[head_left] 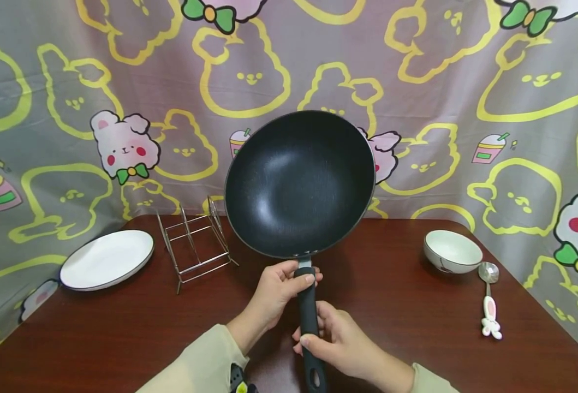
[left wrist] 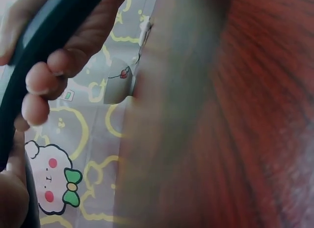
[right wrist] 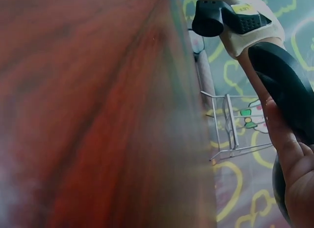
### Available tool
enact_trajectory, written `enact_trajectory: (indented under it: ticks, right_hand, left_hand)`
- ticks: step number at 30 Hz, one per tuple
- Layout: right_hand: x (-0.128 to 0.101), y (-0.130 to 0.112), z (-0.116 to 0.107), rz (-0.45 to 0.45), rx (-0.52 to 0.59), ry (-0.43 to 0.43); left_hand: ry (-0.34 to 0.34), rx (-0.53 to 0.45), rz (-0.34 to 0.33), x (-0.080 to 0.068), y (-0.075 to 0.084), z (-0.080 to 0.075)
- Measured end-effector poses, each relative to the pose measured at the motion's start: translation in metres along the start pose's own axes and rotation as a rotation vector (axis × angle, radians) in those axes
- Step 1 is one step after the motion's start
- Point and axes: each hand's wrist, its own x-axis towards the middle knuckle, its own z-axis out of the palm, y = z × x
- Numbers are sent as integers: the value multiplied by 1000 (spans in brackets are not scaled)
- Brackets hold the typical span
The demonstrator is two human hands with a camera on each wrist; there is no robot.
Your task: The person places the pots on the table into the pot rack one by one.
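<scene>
A black frying pan (head_left: 298,183) is held up over the table, its dark inside facing me and its handle (head_left: 308,311) pointing down toward me. My left hand (head_left: 281,286) pinches the top of the handle, just below the pan's rim, thumb across the front. Lower down, my right hand (head_left: 343,338) grips the same handle with its thumb in front and fingers behind. In the left wrist view, curled fingers (left wrist: 41,85) show around the dark handle. The right wrist view has the handle's end (right wrist: 284,85) beside the hand at the right edge.
On the left of the brown table (head_left: 382,305) lies a white oval plate (head_left: 109,259). Beside it stands a metal wire rack (head_left: 197,245). A white bowl (head_left: 453,251) and a spoon with a rabbit-shaped handle (head_left: 489,308) are at the right. A patterned curtain (head_left: 318,49) hangs behind.
</scene>
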Motion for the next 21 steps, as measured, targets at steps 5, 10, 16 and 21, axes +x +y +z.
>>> enact_trajectory:
  ticks: [5, 10, 16, 21]
  right_hand:
    - [8, 0, 3, -14, -71, 24]
    - [16, 3, 8, -66, -128, 36]
    - [21, 7, 12, -122, -195, 31]
    - [24, 8, 13, -182, -274, 18]
  left_hand:
    - [108, 100, 15, 1, 8, 3]
    - [250, 301, 33, 0, 18, 6]
    - [342, 548, 51, -5, 26, 5]
    - [372, 654, 85, -7, 29, 2]
